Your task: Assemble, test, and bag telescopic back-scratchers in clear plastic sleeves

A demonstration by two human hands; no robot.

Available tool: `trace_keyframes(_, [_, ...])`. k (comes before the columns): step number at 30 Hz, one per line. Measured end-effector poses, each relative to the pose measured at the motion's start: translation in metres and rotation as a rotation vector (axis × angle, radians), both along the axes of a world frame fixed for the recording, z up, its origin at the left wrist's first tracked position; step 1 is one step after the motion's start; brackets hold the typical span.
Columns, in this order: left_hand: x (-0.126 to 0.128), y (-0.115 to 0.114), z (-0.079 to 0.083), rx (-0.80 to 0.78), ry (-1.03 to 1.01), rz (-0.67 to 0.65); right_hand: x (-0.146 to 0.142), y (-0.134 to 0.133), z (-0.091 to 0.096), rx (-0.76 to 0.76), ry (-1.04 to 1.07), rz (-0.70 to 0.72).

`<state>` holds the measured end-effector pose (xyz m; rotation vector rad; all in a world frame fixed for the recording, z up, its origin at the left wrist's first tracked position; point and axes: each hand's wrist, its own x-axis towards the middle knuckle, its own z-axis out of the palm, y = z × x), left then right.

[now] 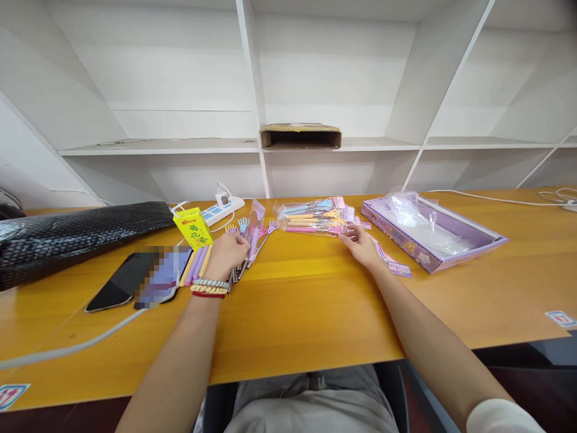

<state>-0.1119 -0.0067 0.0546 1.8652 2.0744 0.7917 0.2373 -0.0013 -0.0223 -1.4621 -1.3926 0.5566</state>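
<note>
My left hand (229, 251), with bracelets at the wrist, is closed on a purple back scratcher (255, 234) in a clear sleeve, held upright with its claw at the top. Under and around it lie loose back scratchers (243, 225) with coloured claws and metal rods. Purple and yellow handles (195, 264) are lined up left of that hand. My right hand (359, 243) has its fingers slightly apart at the right end of a pile of bagged back scratchers (311, 218). Printed cards (399, 269) lie partly beneath that hand.
A purple box (469, 248) with clear plastic bags inside stands at right. On the left are a yellow drink carton (193, 227), a power strip (224, 210), two phones (121, 281) and a black wrapped roll (85, 237). A cardboard box (300, 127) sits on the shelf.
</note>
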Motion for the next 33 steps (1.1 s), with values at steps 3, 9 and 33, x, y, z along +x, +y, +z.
trace_keyframes(3, [-0.008, 0.001, 0.001, -0.063, 0.044, -0.025, 0.000, 0.002, -0.005, -0.001, -0.047, 0.019])
trace_keyframes(9, [-0.005, -0.003, 0.006, 0.012, 0.031, 0.001, 0.003, 0.006, -0.010, -0.007, -0.091, 0.033])
trace_keyframes(33, [0.046, 0.034, -0.015, -0.077, -0.073, -0.636, 0.004, 0.004, 0.025, 0.009, 0.522, 0.184])
